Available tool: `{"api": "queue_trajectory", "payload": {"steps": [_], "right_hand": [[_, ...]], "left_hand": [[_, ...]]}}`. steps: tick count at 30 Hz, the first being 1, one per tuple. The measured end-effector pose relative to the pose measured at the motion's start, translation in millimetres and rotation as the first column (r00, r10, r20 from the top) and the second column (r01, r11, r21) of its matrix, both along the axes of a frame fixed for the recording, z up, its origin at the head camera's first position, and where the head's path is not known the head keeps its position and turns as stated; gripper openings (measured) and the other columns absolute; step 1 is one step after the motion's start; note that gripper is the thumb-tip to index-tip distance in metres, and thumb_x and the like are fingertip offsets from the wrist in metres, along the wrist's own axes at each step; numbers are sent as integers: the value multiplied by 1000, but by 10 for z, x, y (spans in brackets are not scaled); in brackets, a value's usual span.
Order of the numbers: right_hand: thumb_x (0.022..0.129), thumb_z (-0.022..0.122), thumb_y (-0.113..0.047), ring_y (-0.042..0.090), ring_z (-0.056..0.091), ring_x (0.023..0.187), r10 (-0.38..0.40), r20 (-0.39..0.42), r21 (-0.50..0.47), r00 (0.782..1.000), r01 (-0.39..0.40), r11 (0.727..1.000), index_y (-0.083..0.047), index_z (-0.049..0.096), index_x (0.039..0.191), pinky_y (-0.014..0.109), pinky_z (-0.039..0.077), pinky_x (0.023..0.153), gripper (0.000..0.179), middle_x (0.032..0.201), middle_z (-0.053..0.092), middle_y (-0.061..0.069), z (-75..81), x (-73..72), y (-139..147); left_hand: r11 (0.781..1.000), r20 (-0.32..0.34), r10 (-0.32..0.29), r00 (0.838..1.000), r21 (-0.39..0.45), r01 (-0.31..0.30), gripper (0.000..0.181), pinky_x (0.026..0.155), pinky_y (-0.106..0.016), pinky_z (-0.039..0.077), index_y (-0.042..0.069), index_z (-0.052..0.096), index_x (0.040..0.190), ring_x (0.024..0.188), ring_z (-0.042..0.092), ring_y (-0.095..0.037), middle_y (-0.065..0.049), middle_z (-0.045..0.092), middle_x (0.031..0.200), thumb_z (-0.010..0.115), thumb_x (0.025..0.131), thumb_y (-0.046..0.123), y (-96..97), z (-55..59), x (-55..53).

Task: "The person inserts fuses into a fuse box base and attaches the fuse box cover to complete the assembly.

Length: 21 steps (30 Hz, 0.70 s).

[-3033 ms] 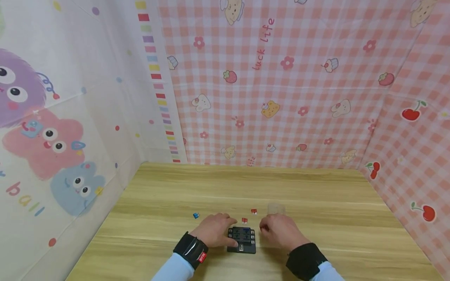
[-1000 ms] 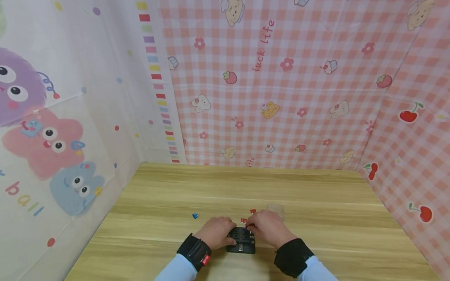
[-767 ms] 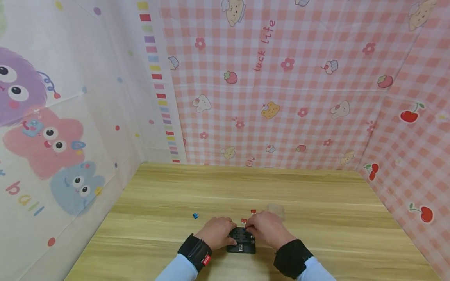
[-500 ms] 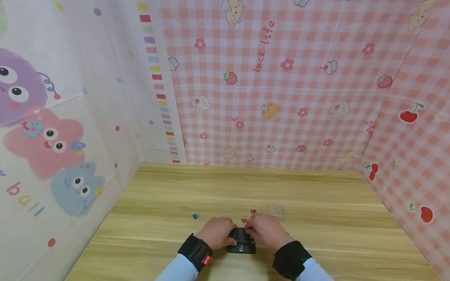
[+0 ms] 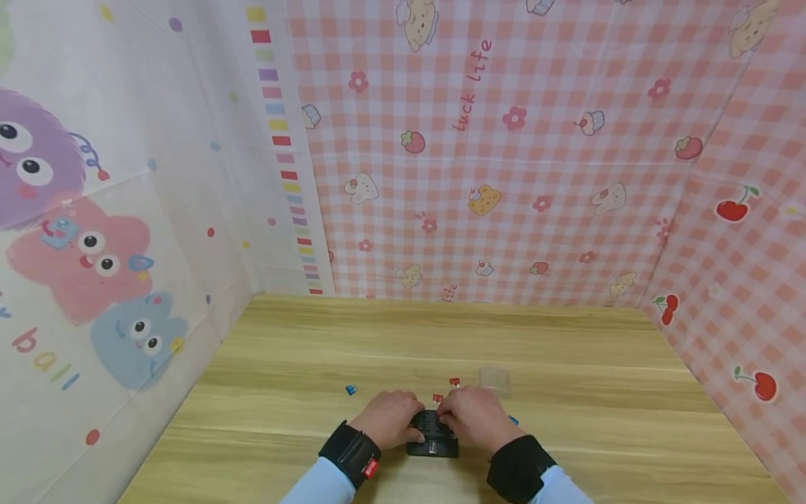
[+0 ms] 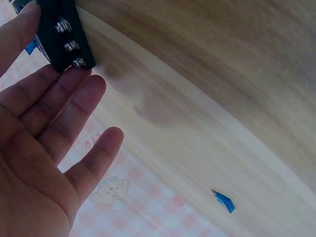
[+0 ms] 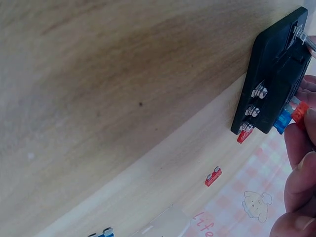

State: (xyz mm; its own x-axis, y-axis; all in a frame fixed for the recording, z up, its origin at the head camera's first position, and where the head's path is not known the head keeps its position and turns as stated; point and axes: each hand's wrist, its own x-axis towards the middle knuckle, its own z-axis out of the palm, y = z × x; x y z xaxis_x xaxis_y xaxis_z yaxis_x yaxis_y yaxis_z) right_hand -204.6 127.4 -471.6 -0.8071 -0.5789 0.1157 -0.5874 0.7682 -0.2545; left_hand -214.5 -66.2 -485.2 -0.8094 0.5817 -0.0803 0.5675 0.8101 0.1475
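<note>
A black fuse block (image 5: 441,449) with screw terminals along its edges lies on the table in front of me. My left hand (image 5: 388,418) grips its left side, the thumb on top and fingertips at the edge. My right hand (image 5: 475,416) is over the block's far right part. In the right wrist view, its fingers pinch a red blade fuse (image 7: 300,113) at the block's top. Right beside that stands a blue blade fuse (image 7: 282,121) in the block. Whether the red fuse's prongs are in a slot is hidden by the fingers.
Two red fuses, one nearer (image 5: 437,397) and one farther (image 5: 455,382), lie beyond the block. One blue fuse (image 5: 351,389) lies to the left; another blue fuse (image 5: 514,420) is partly hidden right of my right hand. A clear plastic cover (image 5: 495,380) lies behind.
Since three seconds ago, my right hand has moved left from beside the block onto its far right part, then slightly further left. The right-hand blue fuse has come into sight. My left hand stays on the block.
</note>
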Motion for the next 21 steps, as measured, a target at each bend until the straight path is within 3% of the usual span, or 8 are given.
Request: {"api": "queue_trajectory", "payload": {"steps": [21], "right_hand": [[84,78,-13,6,57,71,-18,-21,29,1000,18,999,-16,78,87,29,49,64,4,81,68,-10,-46,19,-13]], "left_hand": [[1000,-13,-5,1000,12,5,35,71,-28,47,14,75,105,72,50,-5,9,61,83,83,79,37,-2,-19,-1]]}}
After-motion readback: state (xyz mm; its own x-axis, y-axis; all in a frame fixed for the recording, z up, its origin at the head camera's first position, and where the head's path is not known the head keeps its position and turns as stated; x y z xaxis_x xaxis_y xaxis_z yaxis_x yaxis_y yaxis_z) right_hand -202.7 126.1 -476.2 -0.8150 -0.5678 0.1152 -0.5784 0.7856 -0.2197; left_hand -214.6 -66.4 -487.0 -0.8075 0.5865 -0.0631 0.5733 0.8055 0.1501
